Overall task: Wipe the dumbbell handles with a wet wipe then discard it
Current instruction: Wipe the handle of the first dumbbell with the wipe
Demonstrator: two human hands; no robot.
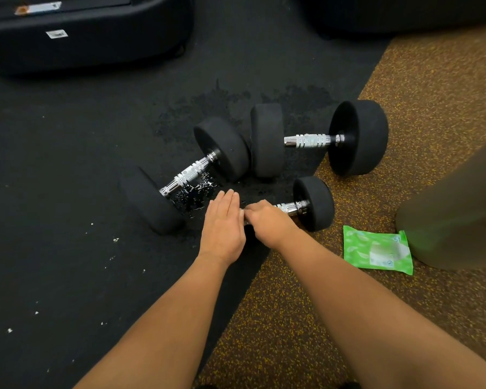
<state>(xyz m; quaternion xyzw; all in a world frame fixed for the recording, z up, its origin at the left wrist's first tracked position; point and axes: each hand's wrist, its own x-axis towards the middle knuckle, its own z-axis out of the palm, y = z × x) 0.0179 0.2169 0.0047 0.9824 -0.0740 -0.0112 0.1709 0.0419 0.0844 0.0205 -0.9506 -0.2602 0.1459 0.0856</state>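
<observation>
I note right hand (267, 220) fingers clamped round nearest dumbbell (314, 203) handle, left hand (223, 220) fingers straight, together. Wiping underway, I judge; other handles (310, 141), discard left.

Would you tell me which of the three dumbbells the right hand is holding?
The nearest, smallest dumbbell, by the green pack; the right hand wraps its handle, the other two lie untouched.

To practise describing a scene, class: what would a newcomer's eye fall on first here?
The right hand grips the chrome handle of the nearest dumbbell centre-frame, the left hand flat beside it. Water glistens under the left dumbbell on the black mat; a bright green wipe pack lies at right on the speckled floor.
</observation>
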